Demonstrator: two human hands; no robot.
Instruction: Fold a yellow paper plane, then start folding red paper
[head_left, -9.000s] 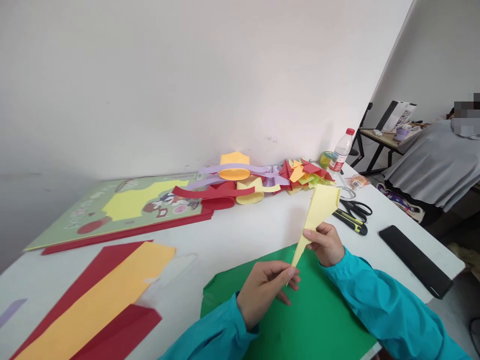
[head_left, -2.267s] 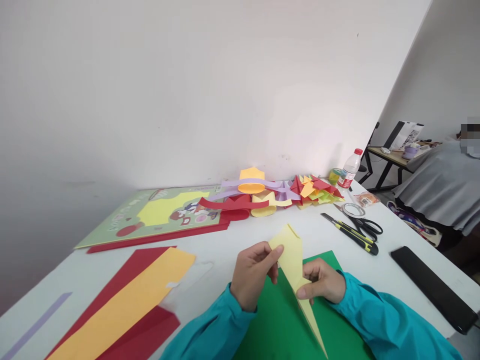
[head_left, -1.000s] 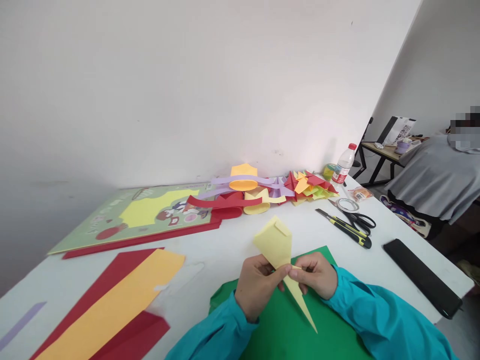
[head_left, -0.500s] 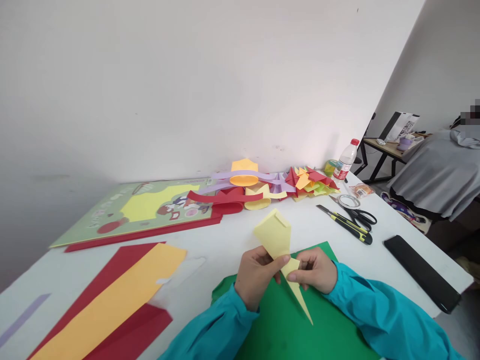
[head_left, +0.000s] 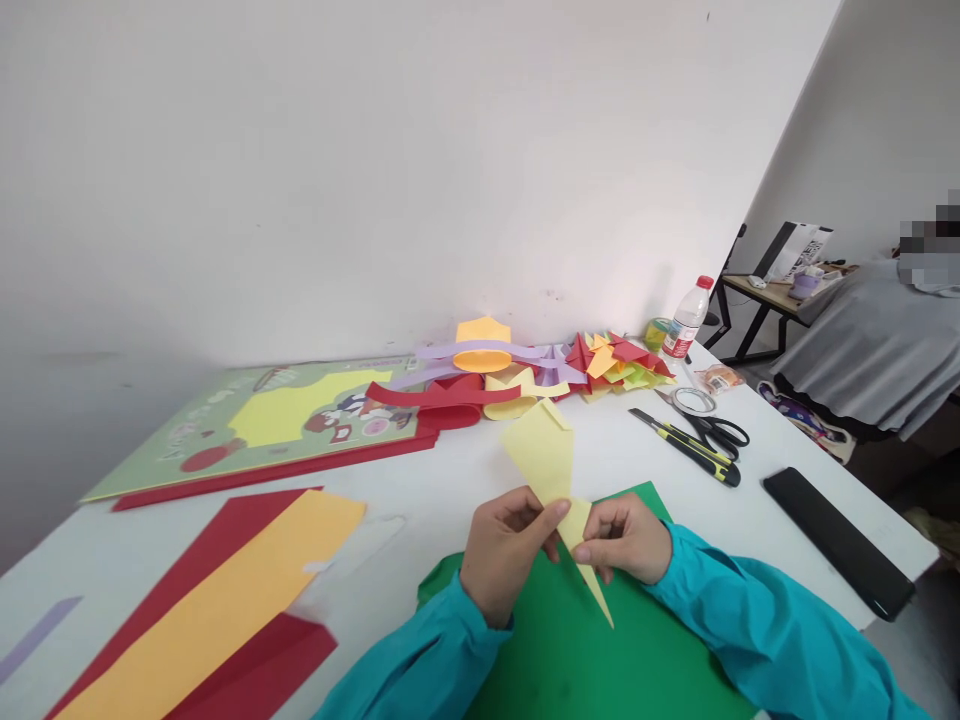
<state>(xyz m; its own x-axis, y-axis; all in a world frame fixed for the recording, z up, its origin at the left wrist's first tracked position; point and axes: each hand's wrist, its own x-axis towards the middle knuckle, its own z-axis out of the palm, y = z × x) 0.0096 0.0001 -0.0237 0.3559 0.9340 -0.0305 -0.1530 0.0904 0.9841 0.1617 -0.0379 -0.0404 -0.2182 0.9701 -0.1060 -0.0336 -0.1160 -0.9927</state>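
A folded piece of pale yellow paper (head_left: 541, 452) is held up between both hands, wide at its top and narrowing to a point at the bottom. My left hand (head_left: 506, 555) pinches it near the middle, thumb in front and fingers behind. Lower down on its right edge, my right hand (head_left: 626, 538) grips a small flap of it between thumb and fingers. Below the hands lies a green sheet of paper (head_left: 592, 650) on the white table (head_left: 405, 620).
Orange (head_left: 225, 600) and red paper (head_left: 259, 655) lie at left, with a green illustrated pad (head_left: 187, 425) behind. Curled paper strips (head_left: 450, 400) and folded paper pieces (head_left: 619, 360) line the wall. At right are a utility knife (head_left: 686, 450), scissors (head_left: 709, 428), a bottle (head_left: 686, 320) and a black case (head_left: 836, 540).
The lower tip of the yellow paper has swung slightly up and left. Both hands keep their hold on it. The whole view has shifted a little.
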